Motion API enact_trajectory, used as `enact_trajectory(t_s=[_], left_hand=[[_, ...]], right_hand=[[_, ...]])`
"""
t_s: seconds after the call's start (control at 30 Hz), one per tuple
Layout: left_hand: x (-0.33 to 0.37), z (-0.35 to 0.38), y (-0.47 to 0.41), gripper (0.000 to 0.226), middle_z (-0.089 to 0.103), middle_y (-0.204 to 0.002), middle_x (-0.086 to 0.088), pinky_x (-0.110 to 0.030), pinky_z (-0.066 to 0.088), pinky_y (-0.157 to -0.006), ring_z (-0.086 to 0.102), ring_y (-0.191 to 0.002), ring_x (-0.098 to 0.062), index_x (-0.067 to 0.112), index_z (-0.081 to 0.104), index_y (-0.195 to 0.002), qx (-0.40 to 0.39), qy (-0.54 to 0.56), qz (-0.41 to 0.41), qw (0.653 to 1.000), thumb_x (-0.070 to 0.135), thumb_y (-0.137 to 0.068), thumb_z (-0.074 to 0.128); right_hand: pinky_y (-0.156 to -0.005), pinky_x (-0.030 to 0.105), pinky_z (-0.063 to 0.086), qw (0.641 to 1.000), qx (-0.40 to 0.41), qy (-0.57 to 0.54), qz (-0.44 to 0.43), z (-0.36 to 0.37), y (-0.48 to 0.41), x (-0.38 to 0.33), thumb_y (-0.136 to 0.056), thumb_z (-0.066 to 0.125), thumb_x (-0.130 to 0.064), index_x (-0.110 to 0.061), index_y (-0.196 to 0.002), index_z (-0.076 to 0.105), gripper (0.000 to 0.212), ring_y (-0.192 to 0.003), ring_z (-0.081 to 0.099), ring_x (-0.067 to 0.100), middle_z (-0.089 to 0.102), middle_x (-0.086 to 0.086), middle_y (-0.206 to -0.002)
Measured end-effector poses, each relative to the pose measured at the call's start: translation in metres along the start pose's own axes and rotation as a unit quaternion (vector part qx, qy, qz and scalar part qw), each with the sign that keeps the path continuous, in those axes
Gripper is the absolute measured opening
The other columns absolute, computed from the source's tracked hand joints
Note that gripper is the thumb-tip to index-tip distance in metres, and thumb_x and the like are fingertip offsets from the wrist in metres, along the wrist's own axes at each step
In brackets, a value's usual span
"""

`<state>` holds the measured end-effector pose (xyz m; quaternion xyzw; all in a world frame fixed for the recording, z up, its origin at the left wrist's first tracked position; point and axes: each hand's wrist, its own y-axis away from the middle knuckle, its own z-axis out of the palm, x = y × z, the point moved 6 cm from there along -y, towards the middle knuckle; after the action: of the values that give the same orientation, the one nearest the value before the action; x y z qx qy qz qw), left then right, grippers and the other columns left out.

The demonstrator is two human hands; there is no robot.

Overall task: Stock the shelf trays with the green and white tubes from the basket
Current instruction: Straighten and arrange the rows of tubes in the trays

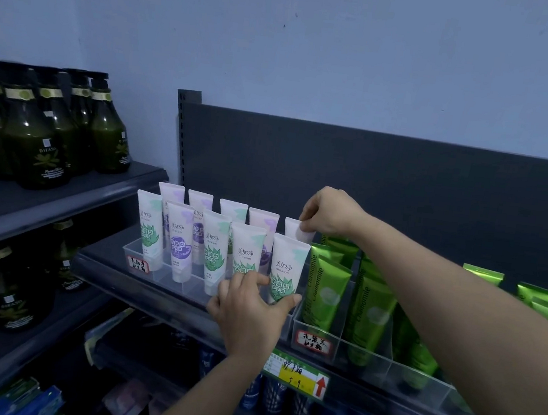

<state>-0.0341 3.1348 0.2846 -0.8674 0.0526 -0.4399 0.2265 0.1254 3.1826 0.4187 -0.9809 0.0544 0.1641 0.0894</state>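
White tubes, ten in all, stand upright in two rows of five in a clear tray. Right hand pinches the top of the rear-right tube; left hand grips the front-right tube. Green Chamomile tubes fill the neighbouring tray; dark bottles stand at left.

White tubes packed; open air above, green tubes rightward.

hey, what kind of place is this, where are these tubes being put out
Most likely a shop's toiletries aisle. Clear shelf trays hold rows of upright tubes with handwritten labels, a price tag hangs on the shelf edge, and identical dark green bottles line the next shelf.
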Motion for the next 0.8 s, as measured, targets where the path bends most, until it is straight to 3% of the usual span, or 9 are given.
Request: enact_trajectory(t_s=[0.27,0.47,0.67,0.8], left_hand=[[0.0,-0.002,0.002,0.051,0.058,-0.098,0.013,-0.036,0.024,-0.091,0.044,-0.105,-0.012,0.028,0.064,-0.097,0.005,-0.017,0.006,1.0,0.067,-0.064,0.069],[-0.002,-0.009,0.002,0.049,0.06,-0.097,0.01,-0.037,0.026,-0.09,0.046,-0.107,-0.016,0.027,0.068,-0.101,0.012,-0.003,0.022,1.0,0.064,-0.068,0.069],[0.018,-0.036,-0.001,0.042,0.053,-0.088,0.015,-0.029,0.02,-0.085,0.047,-0.094,-0.011,0.03,0.064,-0.093,0.045,0.084,0.103,0.99,0.065,-0.073,0.051],[0.054,-0.055,-0.026,0.023,0.051,-0.094,0.013,-0.027,0.019,-0.085,0.041,-0.102,-0.01,0.028,0.067,-0.096,0.037,0.071,0.193,0.978,0.045,-0.085,0.057]], right_hand=[[-0.084,0.033,0.054,1.0,-0.002,0.004,-0.004,0.001,0.003,0.0,-0.08,0.071,-0.021,-0.03,-0.075,0.066,0.011,-0.091,0.063,0.015,0.07,-0.006,-0.091],[-0.085,0.033,0.054,1.0,-0.004,0.011,-0.012,-0.001,0.007,-0.001,-0.082,0.07,-0.026,-0.03,-0.081,0.067,0.006,-0.095,0.063,0.015,0.07,-0.006,-0.095],[-0.09,0.037,0.053,0.999,0.028,0.011,-0.018,-0.01,0.019,-0.003,-0.082,0.07,-0.032,-0.025,-0.103,0.07,0.023,-0.101,0.062,0.018,0.069,-0.004,-0.108],[-0.082,0.032,0.053,0.997,0.074,-0.008,-0.033,-0.036,0.042,-0.007,-0.083,0.07,-0.03,-0.025,-0.086,0.073,0.007,-0.092,0.063,0.014,0.067,-0.01,-0.088]])
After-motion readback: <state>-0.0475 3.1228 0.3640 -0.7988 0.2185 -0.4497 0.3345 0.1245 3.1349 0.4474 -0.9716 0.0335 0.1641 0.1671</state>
